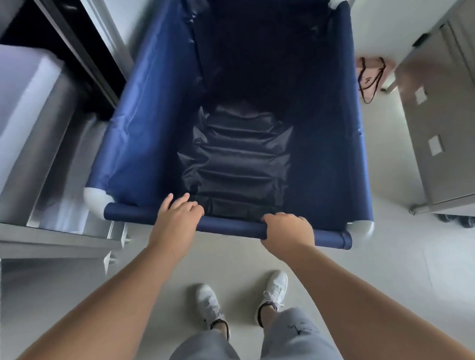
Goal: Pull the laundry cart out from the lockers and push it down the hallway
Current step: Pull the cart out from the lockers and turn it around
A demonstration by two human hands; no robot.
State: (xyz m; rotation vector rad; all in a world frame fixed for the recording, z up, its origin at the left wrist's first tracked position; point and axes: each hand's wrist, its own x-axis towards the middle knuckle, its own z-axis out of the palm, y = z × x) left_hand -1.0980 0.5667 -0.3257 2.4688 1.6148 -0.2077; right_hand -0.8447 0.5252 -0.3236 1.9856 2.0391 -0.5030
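Both hands, left (175, 218) and right (287, 229), fingers wrapped round near rail of blue cart (136, 124), empty; shelving (56, 236) touching left, lockers (444, 143) right.

The pale floor (229, 267) carries my white sneakers (209, 303), the blue laundry cart (152, 134), a pink bag (373, 76) beside it, and a grey wheeled cabinet (447, 154).

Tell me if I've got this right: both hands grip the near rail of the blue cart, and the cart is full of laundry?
Not quite. The left hand and right hand do grip the near rail of the blue cart, but the head view shows the cart empty: only its dark liner shows inside.
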